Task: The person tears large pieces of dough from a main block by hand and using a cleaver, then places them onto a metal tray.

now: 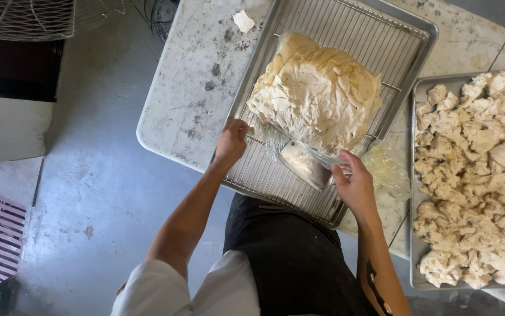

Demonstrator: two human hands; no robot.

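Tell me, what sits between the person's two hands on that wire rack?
In the head view, a metal scraper blade lies on the wire rack between the left hand and right hand, beside crumpled clear plastic.

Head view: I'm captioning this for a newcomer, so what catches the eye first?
A big pale, folded slab of dough on a wire rack in a metal tray, centre. The right hand grips a steel cleaver at its near edge. Right, a second tray is heaped with torn pieces.
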